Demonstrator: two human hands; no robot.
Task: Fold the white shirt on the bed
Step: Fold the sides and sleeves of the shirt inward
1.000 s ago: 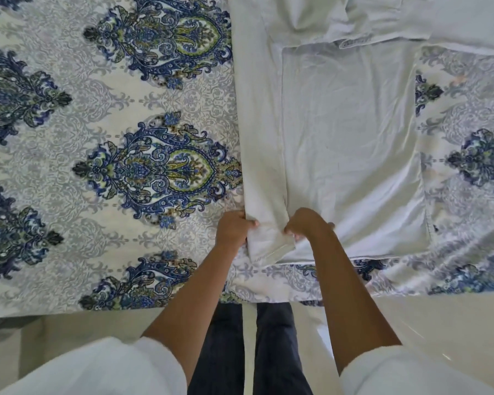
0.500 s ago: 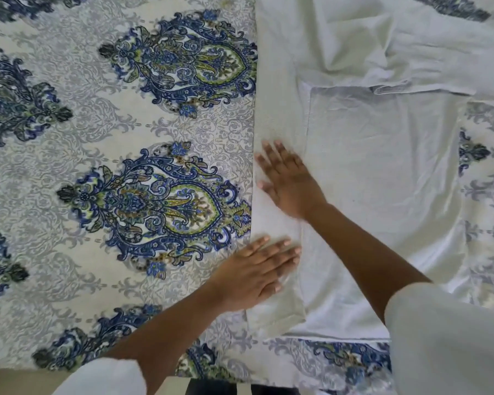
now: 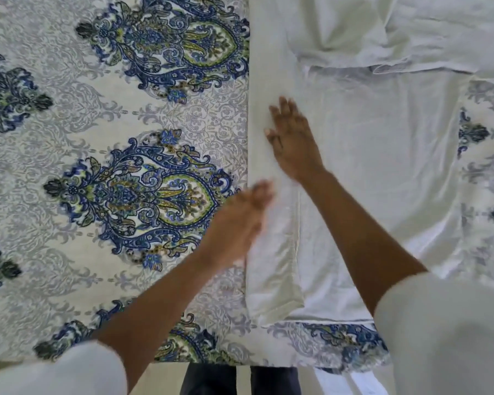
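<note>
Blue paisley bedspread [image 3: 69, 138] holds a white cotton shirt [image 3: 382, 166] at its near edge. Right hand [image 3: 293, 141] presses flat on it. Blurred left hand [image 3: 237, 220] lies at its folded edge, fingers extended.

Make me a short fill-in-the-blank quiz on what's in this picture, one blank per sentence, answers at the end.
The right hand lies flat on the white ___.
The shirt is spread on a ___ covered by a blue patterned sheet.
The left hand, at the shirt's folded edge, is too ___ to show its fingers clearly.
Both sleeves are ___.
Answers: shirt; bed; blurred; white.
</note>
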